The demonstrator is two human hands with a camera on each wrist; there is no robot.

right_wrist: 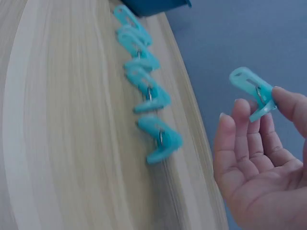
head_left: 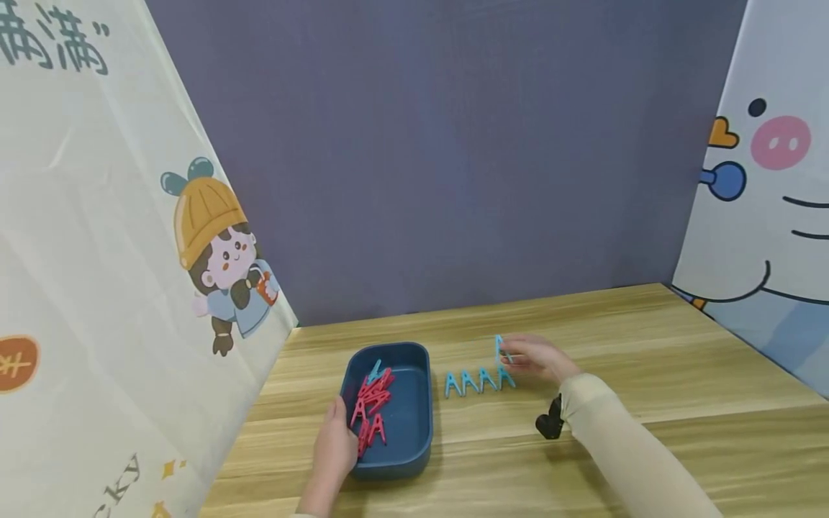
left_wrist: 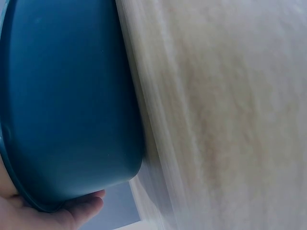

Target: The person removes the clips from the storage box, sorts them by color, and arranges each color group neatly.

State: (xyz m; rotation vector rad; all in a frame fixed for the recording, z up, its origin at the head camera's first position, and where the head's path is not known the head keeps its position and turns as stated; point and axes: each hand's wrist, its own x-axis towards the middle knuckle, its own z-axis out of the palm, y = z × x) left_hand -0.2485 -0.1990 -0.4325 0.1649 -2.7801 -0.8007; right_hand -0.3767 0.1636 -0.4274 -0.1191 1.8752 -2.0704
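Observation:
In the head view, my left hand (head_left: 335,440) grips the left rim of a dark blue plastic bin (head_left: 414,414); the left wrist view shows fingers (left_wrist: 85,209) against the outside wall of the bin (left_wrist: 67,105). Red clothespins (head_left: 374,392) and a light blue clothespin (head_left: 374,371) lie inside along its left side. My right hand (head_left: 534,356) pinches another light blue clothespin (right_wrist: 254,88) between thumb and fingertips, raised off the table. Several light blue clothespins (head_left: 469,383) stand in a row on the table, right of the bin, legs toward me.
The wood-grain table (head_left: 622,345) meets a dark grey-purple back panel (head_left: 447,158). A printed white panel (head_left: 97,237) borders the left, another (head_left: 771,237) the right. A black heart-shaped piece (head_left: 550,421) shows beside my right wrist.

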